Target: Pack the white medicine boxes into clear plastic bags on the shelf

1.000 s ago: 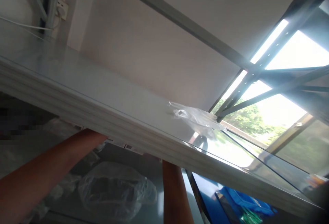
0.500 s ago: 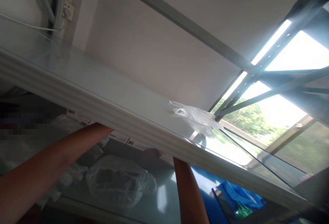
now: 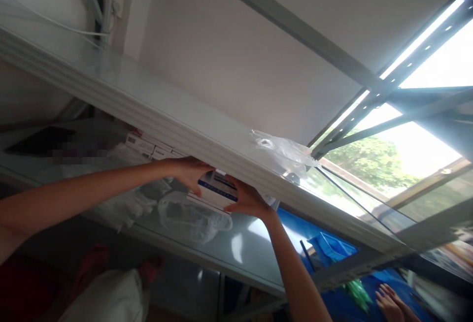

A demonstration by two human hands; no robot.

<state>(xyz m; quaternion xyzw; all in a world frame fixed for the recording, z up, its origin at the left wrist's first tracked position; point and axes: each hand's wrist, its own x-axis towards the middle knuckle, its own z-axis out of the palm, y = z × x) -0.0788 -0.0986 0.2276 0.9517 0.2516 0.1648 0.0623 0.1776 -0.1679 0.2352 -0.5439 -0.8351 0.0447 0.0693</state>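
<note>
Between my two hands, under the edge of the upper shelf (image 3: 155,110), is a white box (image 3: 212,201) with a blue band. My left hand (image 3: 190,172) grips its left side, thumb down along the front face. Around the right side of the box, my right hand (image 3: 249,199) has its fingers pressed to it. The shelf edge hides the back of the box. Behind my left hand stands a row of similar white boxes (image 3: 140,144) on the lower shelf. A clear plastic bag (image 3: 195,221) lies just below the held box.
Another clear bag (image 3: 284,154) rests on the upper shelf. Crumpled plastic (image 3: 129,209) covers part of the lower shelf (image 3: 251,258) at left. A blue bin (image 3: 332,247) stands at right, near a metal post (image 3: 354,268). Another person's bare skin (image 3: 391,305) shows bottom right.
Both my hands, hidden under the shelf before, have come out toward me with the white box between them. The view has shifted, so more of the lower shelf and floor shows.
</note>
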